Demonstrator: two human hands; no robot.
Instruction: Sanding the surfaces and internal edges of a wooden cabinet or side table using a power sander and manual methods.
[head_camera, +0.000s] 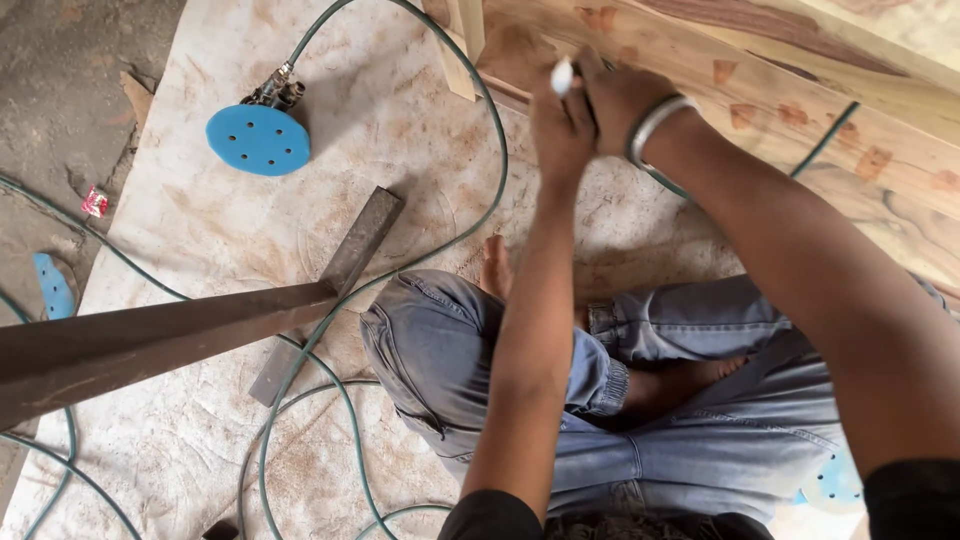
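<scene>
I sit cross-legged on a dusty board in grey jeans. Both my hands reach up to the edge of a wooden panel (800, 110) with reddish filler patches. My left hand (560, 125) is closed around a small white object (562, 75) whose tip pokes out above the fingers. My right hand (615, 95), with a metal bangle (655, 125) on the wrist, presses against the left hand at the same spot on the wood. What lies between the two hands is hidden.
A pneumatic sander with a blue round pad (258, 138) lies upside down at the upper left, its green hose (480, 130) looping across the board. A dark metal bar (150, 335) juts in from the left. A blue sanding disc (52, 285) lies at the left edge.
</scene>
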